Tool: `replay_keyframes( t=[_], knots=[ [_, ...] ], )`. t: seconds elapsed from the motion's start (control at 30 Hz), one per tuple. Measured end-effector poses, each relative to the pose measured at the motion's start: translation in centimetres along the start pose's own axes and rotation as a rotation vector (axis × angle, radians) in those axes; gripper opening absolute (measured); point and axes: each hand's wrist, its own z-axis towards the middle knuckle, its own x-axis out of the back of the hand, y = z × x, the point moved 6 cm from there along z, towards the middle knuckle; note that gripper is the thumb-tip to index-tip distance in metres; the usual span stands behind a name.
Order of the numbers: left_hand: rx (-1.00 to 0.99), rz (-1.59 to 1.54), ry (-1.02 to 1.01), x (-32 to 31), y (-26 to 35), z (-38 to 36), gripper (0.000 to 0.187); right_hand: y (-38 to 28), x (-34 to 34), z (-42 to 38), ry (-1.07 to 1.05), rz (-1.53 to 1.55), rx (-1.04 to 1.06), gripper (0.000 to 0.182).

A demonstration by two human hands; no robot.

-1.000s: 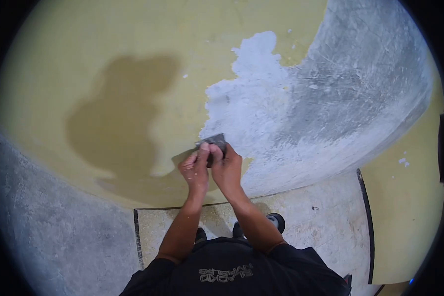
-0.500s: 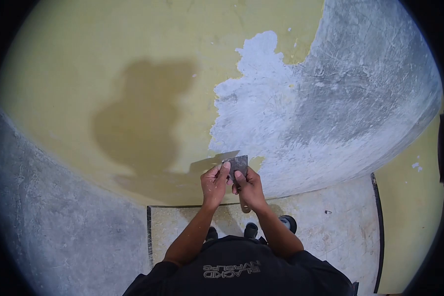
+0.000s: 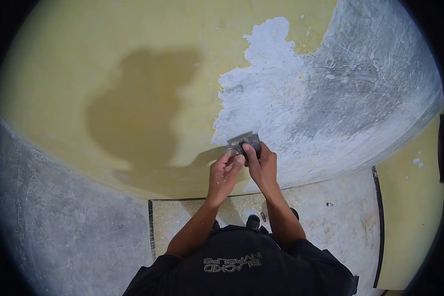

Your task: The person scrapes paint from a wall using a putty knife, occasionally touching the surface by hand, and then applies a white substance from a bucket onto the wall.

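Observation:
My right hand is closed on a dark, flat scraper blade, with the thumb lying on its face. My left hand is just left of the blade, its fingertips bent together near the blade's lower left corner; whether they grip anything is hidden. Beyond the hands rises a wall, part coated in yellow paint and part bare white-grey plaster with a ragged border. The blade is in front of this border's lower end.
A dark shadow falls on the yellow wall at left. Below lie a pale floor with dark edge strips, a grey surface at left and a small object on the floor. My feet show under my dark shirt.
Both hands have moved up and slightly right with the scraper. The blade has turned, and my left thumb has come off its face. The view has shifted slightly.

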Motion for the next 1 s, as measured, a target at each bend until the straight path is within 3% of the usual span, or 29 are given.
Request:
replay_keyframes(
  t=[0.07,0.17,0.23,0.3,0.4,0.73,0.83,0.97,1.0],
  knots=[
    [0.058,-0.112,-0.012,-0.9,-1.1,0.7,0.026,-1.3,0.1,0.7,0.088,-0.043,0.036,0.038],
    [0.119,-0.307,0.081,-1.2,-1.6,2.0,0.026,-1.5,-0.4,1.2,0.048,-0.014,0.01,0.036],
    [0.086,-0.351,0.155,-1.0,-0.8,2.4,0.026,-2.2,-0.5,1.4,0.035,-0.015,-0.004,0.034],
    [0.033,-0.375,0.153,-0.7,-0.7,3.1,0.025,-4.3,-0.3,1.7,0.101,-0.072,0.109,0.033],
    [-0.02,-0.412,0.138,-0.1,-0.4,3.4,0.021,-3.5,-0.8,1.7,0.095,0.003,0.045,0.029],
    [0.011,-0.336,0.16,0.0,-0.1,3.5,0.02,-3.2,-1.1,1.3,0.176,0.155,0.029,0.026],
    [-0.005,-0.16,0.267,0.6,1.4,3.7,0.026,-5.1,-1.0,1.9,0.141,0.074,0.057,0.027],
    [-0.054,-0.064,0.232,0.4,1.2,3.7,0.029,-3.9,-0.6,2.3,0.112,0.064,0.076,0.029],
    [0.007,-0.054,0.229,-0.4,-0.1,2.8,0.03,-2.1,-0.3,1.3,0.102,0.079,-0.004,0.031]
  ],
)
